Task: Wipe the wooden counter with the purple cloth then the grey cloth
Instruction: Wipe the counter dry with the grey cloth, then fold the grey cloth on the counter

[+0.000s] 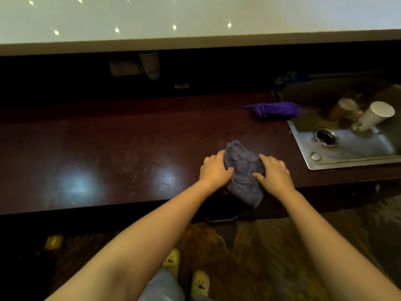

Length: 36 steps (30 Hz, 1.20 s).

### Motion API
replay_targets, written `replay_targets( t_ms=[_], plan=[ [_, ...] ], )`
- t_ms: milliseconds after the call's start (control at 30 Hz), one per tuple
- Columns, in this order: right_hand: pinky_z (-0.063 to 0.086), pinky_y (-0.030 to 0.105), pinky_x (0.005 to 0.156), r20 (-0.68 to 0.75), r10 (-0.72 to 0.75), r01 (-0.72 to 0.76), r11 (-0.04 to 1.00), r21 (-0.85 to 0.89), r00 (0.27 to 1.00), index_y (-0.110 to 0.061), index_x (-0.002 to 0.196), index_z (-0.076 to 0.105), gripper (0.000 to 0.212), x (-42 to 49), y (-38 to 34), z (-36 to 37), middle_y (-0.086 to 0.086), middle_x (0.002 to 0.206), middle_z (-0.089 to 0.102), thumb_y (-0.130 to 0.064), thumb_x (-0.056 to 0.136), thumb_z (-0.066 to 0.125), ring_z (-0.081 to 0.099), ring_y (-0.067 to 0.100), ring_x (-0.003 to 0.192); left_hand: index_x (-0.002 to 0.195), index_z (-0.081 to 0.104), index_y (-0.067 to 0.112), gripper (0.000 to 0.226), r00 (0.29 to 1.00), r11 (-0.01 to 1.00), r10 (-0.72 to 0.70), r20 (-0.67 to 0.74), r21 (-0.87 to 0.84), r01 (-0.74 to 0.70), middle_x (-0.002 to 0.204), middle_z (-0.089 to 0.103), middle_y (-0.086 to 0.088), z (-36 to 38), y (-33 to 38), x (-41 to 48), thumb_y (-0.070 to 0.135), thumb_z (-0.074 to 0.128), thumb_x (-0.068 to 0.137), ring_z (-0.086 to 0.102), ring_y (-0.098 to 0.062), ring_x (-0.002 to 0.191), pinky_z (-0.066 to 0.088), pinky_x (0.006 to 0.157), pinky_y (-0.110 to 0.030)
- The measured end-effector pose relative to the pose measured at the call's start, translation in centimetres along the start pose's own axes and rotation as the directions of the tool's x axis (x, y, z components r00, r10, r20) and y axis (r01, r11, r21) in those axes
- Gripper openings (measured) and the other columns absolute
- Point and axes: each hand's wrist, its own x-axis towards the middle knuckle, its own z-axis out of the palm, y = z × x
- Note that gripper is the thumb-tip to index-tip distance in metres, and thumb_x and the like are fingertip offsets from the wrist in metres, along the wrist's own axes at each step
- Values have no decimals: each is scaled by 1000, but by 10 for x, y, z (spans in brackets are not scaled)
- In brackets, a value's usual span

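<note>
A bunched grey cloth (pixel 243 168) lies on the dark wooden counter (pixel 108 153) near its front edge, one corner hanging over the edge. My left hand (pixel 213 168) presses on its left side and my right hand (pixel 274 172) on its right side, fingers gripping the fabric. The purple cloth (pixel 275 109) lies crumpled and untouched at the back of the counter, right beside the sink.
A steel sink (pixel 308 148) is set into the counter at the right, with a white paper cup (pixel 375 116) and a glass (pixel 345 107) lying in it. A pale raised ledge (pixel 195 42) overhangs the back. Below are the floor and yellow shoes.
</note>
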Motion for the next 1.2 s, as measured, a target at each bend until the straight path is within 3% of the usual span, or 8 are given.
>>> replay_targets(
  t_ms=[133,300,400,500,700,867,1000,1200],
  plan=[
    [43,42,93,111,66,-78,991,112,992,-8,137,36,70,19,-7,-11,19,130,45,-25,79,70,46,41,117,141,22,9,78,982,980,-165,87,-101,173,137,45,-19,-4,5,23,38,62,82,47,-37,122,44,96,-43],
    [38,32,60,232,51,-134,923,362,971,-12,78,51,15,36,-16,-22,7,79,54,-7,73,65,52,26,77,106,51,12,40,978,982,-162,129,-81,173,109,62,-10,-7,6,49,37,65,79,58,-29,99,46,73,-32],
    [43,30,58,297,-5,-162,830,534,955,-9,84,57,16,41,-14,-41,9,80,58,-2,72,67,56,22,74,91,47,19,33,976,934,-161,148,-297,199,84,59,0,-12,6,62,32,71,73,59,-22,85,45,60,-30],
    [47,31,64,307,-114,-88,814,574,945,-17,86,63,16,45,-5,-68,3,85,65,-11,74,72,61,17,77,102,48,18,46,967,772,-128,220,-590,236,98,65,-5,-19,6,73,29,78,69,63,-17,90,53,76,-31],
    [47,25,68,261,-92,-79,814,576,961,-22,87,67,12,52,21,-110,-1,88,67,-19,77,73,62,12,83,106,63,10,27,895,676,181,407,-713,187,96,71,-3,-39,32,94,13,67,80,67,-15,89,54,77,-24],
    [49,33,67,177,11,-84,909,409,984,-15,91,63,18,71,48,-145,4,86,61,-14,76,74,59,20,83,96,61,10,19,907,801,318,278,-591,-100,90,62,-5,-42,86,113,5,66,79,58,-16,88,48,84,-30],
    [50,31,61,60,-25,-6,883,470,998,-21,88,64,18,88,70,-171,3,85,62,-11,76,73,60,20,77,100,60,4,23,920,828,387,54,-459,-322,93,60,-5,-34,111,134,4,68,78,57,-18,90,45,86,-33],
    [51,20,69,123,-38,-37,832,554,992,-21,99,64,25,108,109,-156,2,97,65,-11,78,72,61,19,92,103,59,11,26,957,877,288,-9,-399,-268,102,66,-10,12,102,143,6,67,79,61,-21,93,46,84,-29]
  ],
)
